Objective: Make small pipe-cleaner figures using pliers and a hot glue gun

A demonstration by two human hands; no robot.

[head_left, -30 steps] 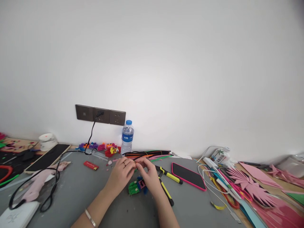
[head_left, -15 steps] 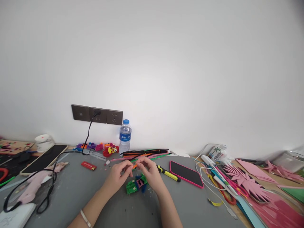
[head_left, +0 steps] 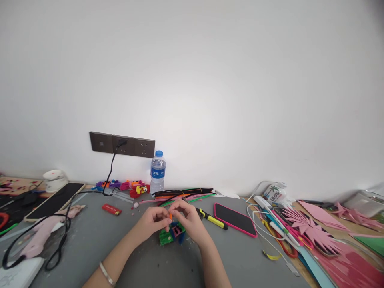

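Note:
Between the fingertips of both hands is a short orange piece (head_left: 171,216), probably cut from a fuzzy craft stem; its ends are covered. My left hand (head_left: 153,223) is closed in a pinch at its left side, a bracelet on that wrist. Opposite it, my right hand (head_left: 187,220) pinches the piece from the right. Just under the fingers lies a small green, blue and pink fuzzy figure (head_left: 167,237) on the grey mat (head_left: 144,264), partly hidden by the hands.
Behind the hands lies a bundle of coloured craft stems (head_left: 195,193) beside a water bottle (head_left: 157,172). A yellow cutter knife (head_left: 217,222) and pink-cased phone (head_left: 235,219) are right. At left are a red packet (head_left: 111,209), a pink glue gun (head_left: 42,236) and its black cord (head_left: 67,226).
The orange piece has turned from lying nearly flat to standing upright between the fingertips. My left fingers have shifted slightly lower and right, covering more of the green figure.

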